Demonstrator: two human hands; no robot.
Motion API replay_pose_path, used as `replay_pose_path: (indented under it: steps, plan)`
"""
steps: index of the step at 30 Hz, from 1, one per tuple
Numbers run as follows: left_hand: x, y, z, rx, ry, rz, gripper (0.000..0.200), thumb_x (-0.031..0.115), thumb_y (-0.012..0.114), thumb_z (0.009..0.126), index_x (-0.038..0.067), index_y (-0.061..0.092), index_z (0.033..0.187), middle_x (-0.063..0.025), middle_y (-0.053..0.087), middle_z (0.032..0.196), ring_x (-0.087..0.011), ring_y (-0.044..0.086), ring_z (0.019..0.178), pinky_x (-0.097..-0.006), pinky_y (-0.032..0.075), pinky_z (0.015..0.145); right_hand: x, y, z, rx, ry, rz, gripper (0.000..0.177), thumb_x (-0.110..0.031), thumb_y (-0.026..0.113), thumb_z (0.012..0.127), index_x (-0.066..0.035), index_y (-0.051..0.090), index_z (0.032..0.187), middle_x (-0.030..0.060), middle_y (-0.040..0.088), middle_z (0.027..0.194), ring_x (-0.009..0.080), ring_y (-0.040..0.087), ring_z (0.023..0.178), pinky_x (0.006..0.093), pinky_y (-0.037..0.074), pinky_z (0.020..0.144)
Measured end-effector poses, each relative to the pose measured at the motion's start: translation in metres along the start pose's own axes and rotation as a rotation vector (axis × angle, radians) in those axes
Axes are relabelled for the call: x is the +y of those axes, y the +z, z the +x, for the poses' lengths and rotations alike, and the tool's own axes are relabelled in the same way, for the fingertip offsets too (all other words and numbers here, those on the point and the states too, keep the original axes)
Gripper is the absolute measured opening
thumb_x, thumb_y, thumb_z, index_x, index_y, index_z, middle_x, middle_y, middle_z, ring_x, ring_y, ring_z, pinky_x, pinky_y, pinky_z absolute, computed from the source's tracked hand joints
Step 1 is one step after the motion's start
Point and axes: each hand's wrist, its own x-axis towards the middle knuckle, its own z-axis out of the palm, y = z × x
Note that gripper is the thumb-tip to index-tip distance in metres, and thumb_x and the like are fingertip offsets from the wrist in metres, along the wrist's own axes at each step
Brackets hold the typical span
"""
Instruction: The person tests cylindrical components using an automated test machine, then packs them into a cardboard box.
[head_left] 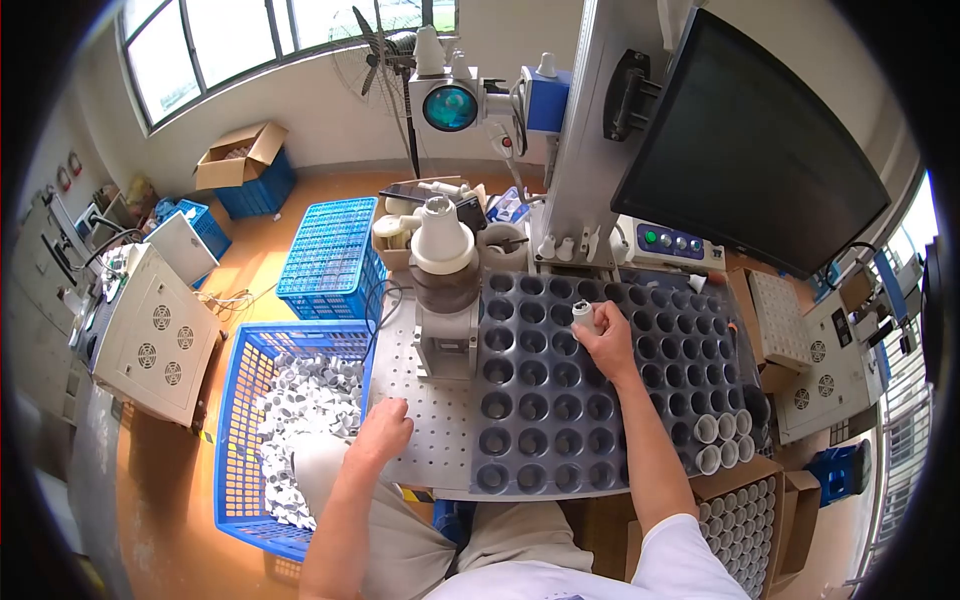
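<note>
My right hand (607, 342) pinches a small white plastic cup-shaped part (583, 314) above the black tray of round pockets (515, 425). My left hand (385, 428) is closed, its fingers curled, at the left edge of the perforated metal plate (437, 455); whatever its fingers may hold is hidden. Beside that hand stands a blue basket (240, 440) with many loose white plastic parts (300, 405) in it. Several white cups (706, 429) sit upright in pockets at the tray's near right corner. Between plate and tray stands a fixture with a white cone-shaped top (441, 240).
A large monitor (755, 150) hangs at upper right above a control box with coloured buttons (668, 242). An open carton (795, 535) of white cups stands at lower right. Beyond the basket is a blue crate (330, 250). A lamp-like device with a teal lens (450, 107) stands behind.
</note>
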Motion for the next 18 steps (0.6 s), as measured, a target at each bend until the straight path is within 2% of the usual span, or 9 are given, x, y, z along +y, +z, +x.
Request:
replay_pose_path:
  steps: [8, 18]
  plan:
    - [0.0007, -0.0001, -0.0005, 0.000, -0.009, 0.009, 0.018, 0.012, 0.051, 0.078, -0.005, 0.056, 0.081, -0.0269, 0.059, 0.089, -0.0428, 0.055, 0.093, -0.0488, 0.045, 0.084, 0.0005, -0.0003, -0.0001, 0.002, 0.001, -0.022, 0.029, -0.016, 0.073, 0.072, -0.001, 0.051, 0.084, 0.0022, 0.047, 0.073, 0.0134, 0.045, 0.070, 0.0280, 0.042, 0.067]
    - [-0.0011, 0.0003, 0.0001, -0.033, -0.012, 0.043, 0.019, 0.013, 0.051, 0.079, -0.005, 0.056, 0.084, -0.0262, 0.059, 0.092, -0.0426, 0.056, 0.093, -0.0488, 0.045, 0.084, 0.0017, 0.0002, 0.0004, 0.003, -0.019, 0.025, 0.029, -0.015, 0.073, 0.072, -0.002, 0.050, 0.081, 0.0013, 0.046, 0.072, 0.0127, 0.044, 0.069, 0.0275, 0.042, 0.066]
